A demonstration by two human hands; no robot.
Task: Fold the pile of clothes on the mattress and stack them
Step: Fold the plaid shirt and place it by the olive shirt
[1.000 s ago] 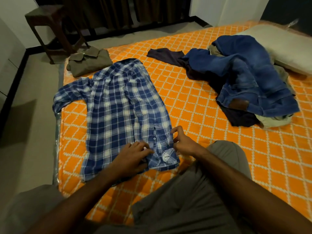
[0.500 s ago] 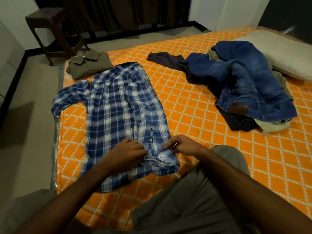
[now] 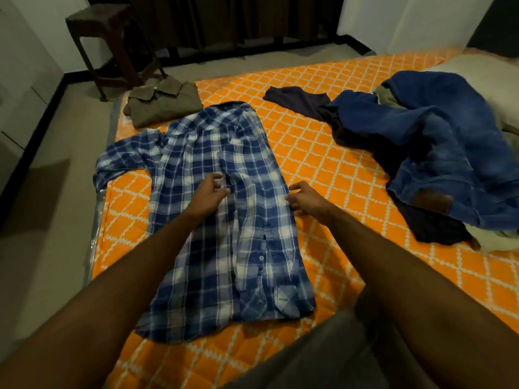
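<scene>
- Two hands reach out over our blue checked shirt (image 3: 224, 220), which lies flat on the orange mattress (image 3: 337, 169).
- Our left hand (image 3: 209, 193) rests on the middle of the shirt with its fingers curled loosely (we cannot tell if it pinches the cloth).
- Our right hand (image 3: 304, 202) sits at the shirt's right edge, fingers curled on the cloth there.
- One folded green shirt (image 3: 163, 103) waits at the far corner.
- Blue jeans (image 3: 427, 147) top the messy pile on the right.
</scene>
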